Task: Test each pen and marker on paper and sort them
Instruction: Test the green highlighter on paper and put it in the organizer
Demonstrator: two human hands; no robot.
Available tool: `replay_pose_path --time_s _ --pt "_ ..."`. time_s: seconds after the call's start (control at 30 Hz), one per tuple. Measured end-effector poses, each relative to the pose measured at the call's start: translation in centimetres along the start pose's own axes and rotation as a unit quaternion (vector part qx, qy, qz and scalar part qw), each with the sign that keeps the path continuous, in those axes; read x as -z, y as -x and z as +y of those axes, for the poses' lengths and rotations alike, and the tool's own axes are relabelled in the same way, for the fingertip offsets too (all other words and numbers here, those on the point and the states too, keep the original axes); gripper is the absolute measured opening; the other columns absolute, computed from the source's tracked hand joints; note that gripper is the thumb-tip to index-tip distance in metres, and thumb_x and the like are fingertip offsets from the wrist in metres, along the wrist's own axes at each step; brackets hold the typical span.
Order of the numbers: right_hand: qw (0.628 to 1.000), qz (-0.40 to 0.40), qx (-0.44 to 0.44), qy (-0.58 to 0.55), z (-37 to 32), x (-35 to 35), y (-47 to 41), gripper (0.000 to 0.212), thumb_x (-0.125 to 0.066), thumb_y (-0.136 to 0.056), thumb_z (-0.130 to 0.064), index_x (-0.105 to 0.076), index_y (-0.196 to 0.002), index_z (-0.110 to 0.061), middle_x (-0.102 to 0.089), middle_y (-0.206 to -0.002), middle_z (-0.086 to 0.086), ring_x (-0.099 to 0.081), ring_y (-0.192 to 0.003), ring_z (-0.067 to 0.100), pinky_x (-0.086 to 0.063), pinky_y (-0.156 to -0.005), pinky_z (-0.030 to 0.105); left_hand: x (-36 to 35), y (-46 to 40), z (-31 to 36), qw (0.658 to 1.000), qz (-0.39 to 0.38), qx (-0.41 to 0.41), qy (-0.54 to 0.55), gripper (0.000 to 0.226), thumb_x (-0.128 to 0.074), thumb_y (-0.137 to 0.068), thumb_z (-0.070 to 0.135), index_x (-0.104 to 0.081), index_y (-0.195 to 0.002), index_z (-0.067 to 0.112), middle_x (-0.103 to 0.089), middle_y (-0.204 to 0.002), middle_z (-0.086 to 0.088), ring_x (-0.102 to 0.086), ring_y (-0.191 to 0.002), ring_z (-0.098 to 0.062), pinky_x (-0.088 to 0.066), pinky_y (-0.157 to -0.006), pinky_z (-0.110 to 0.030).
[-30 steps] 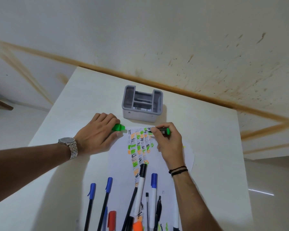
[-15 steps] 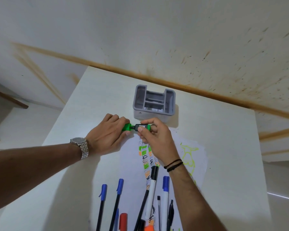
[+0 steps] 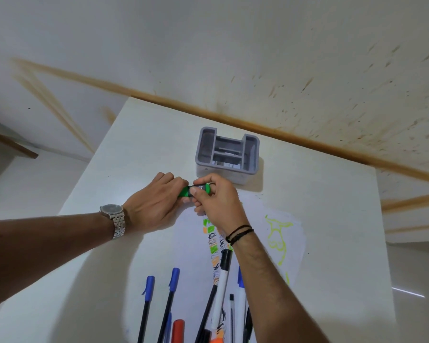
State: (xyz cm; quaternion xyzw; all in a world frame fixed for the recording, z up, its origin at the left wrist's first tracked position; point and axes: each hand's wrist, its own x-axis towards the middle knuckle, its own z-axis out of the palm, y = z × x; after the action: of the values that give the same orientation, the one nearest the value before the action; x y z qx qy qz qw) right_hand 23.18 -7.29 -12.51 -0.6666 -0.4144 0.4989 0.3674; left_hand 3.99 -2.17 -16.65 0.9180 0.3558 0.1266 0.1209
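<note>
2 hands (image 3: 156, 206) (image 3: 218, 201), both grips round green marker (image 3: 199, 188), cap seemingly on, nr organizer (image 3: 227, 154).

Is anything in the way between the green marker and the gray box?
Nothing visible is. Both hands, left and right, hold the green marker just in front of the gray box. Only bare table lies between them, and the box's open top compartments face up.
</note>
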Motion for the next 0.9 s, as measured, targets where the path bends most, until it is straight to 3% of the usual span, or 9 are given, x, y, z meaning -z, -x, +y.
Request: replay_pose_path --time_s 0.13,0.23,0.3,0.43,0.53,0.63,0.7,0.77,0.9 --pt "0.999 -0.016 -0.025 0.023 -0.9 0.0 0.2 0.016 -0.077 -0.096 -0.029 -0.068 -0.106 -0.02 -0.076 -0.094 0.009 -0.075 -0.064 0.021 -0.068 -0.072 0.049 0.3 -0.2 0.2 1.0 -0.005 -0.003 0.0 0.039 -0.031 -0.114 0.047 -0.053 -0.1 0.018 -0.053 -0.091 0.003 -0.04 -0.076 -0.022 -0.039 -0.082 -0.041" --pt "0.999 -0.01 -0.011 0.05 -1.5 -0.2 1.5 0.019 -0.073 -0.098 -0.032 -0.059 -0.105 -0.022 -0.073 -0.102 0.002 -0.074 -0.064 0.023 -0.064 -0.061 0.042 0.9 -0.3 0.4 1.0 -0.008 0.013 0.02 0.044 -0.037 -0.108 0.06 -0.053 -0.116 0.019 -0.053 -0.1 0.006 -0.042 -0.084 -0.018 -0.038 -0.088 -0.038" --pt "0.996 0.019 0.027 0.084 -1.8 -0.1 2.3 0.014 -0.065 -0.102 -0.028 -0.053 -0.11 -0.028 -0.074 -0.1 0.0 -0.074 -0.078 0.027 -0.062 -0.07 0.047 1.0 -0.3 0.3 1.0 -0.014 0.019 0.02 0.058 -0.041 -0.103 0.067 -0.05 -0.132 0.018 -0.052 -0.108 0.006 -0.042 -0.091 -0.016 -0.036 -0.092 -0.037" --pt "0.986 0.015 0.093 0.138 -3.2 1.8 3.4 0.033 -0.046 -0.109 -0.015 -0.052 -0.137 -0.032 -0.072 -0.116 0.0 -0.07 -0.103 0.021 -0.055 -0.089 0.041 1.1 -0.4 0.3 1.0 -0.016 0.022 0.011 0.077 -0.048 -0.1 0.071 -0.04 -0.154 0.017 -0.053 -0.123 0.003 -0.046 -0.102 -0.017 -0.038 -0.1 -0.039" --pt "0.993 0.037 0.089 0.074 -5.2 4.1 3.4 0.031 -0.043 -0.103 -0.016 -0.066 -0.12 -0.029 -0.07 -0.112 -0.013 -0.065 -0.097 0.012 -0.059 -0.093 0.049 1.2 -0.4 0.5 0.999 -0.012 0.032 0.007 0.084 -0.05 -0.1 0.07 -0.033 -0.162 0.017 -0.054 -0.129 0.003 -0.047 -0.109 -0.018 -0.038 -0.104 -0.039" --pt "0.993 0.086 0.072 0.022 -7.3 6.8 1.7 0.016 -0.048 -0.088 -0.029 -0.056 -0.102 -0.028 -0.059 -0.093 -0.015 -0.053 -0.084 0.01 -0.052 -0.081 0.05 1.1 -0.3 0.5 0.999 -0.01 0.042 -0.003 0.084 -0.046 -0.101 0.069 -0.03 -0.164 0.016 -0.054 -0.136 0.003 -0.048 -0.115 -0.02 -0.038 -0.107 -0.04" --pt "0.988 0.092 0.095 0.081 -8.4 8.2 0.8 0.024 -0.064 -0.088 -0.038 -0.05 -0.101 -0.023 -0.052 -0.09 -0.008 -0.048 -0.081 0.014 -0.043 -0.076 0.038 1.0 -0.3 0.5 0.999 -0.012 0.045 -0.008 0.084 -0.045 -0.101 0.069 -0.029 -0.165 0.017 -0.053 -0.139 0.003 -0.048 -0.118 -0.021 -0.037 -0.108 -0.04" --pt "0.972 0.105 0.082 0.195 -9.3 8.1 0.2 0.043 -0.077 -0.088 -0.052 -0.051 -0.1 -0.019 -0.056 -0.088 -0.006 -0.054 -0.081 0.019 -0.043 -0.071 0.038 0.8 -0.3 0.4 0.999 -0.016 0.042 -0.013 0.085 -0.043 -0.101 0.07 -0.027 -0.167 0.019 -0.052 -0.142 0.003 -0.048 -0.12 -0.02 -0.037 -0.108 -0.04" --pt "0.919 0.138 0.039 0.367 -9.6 4.4 -1.7 0.061 -0.072 -0.082 -0.075 -0.058 -0.109 -0.022 -0.075 -0.106 0.003 -0.071 -0.102 0.032 -0.052 -0.08 0.04 0.6 -0.2 0.1 0.999 -0.032 0.031 -0.019 0.083 -0.037 -0.103 0.073 -0.025 -0.169 0.024 -0.052 -0.145 0.001 -0.046 -0.123 -0.018 -0.038 -0.11 -0.04"
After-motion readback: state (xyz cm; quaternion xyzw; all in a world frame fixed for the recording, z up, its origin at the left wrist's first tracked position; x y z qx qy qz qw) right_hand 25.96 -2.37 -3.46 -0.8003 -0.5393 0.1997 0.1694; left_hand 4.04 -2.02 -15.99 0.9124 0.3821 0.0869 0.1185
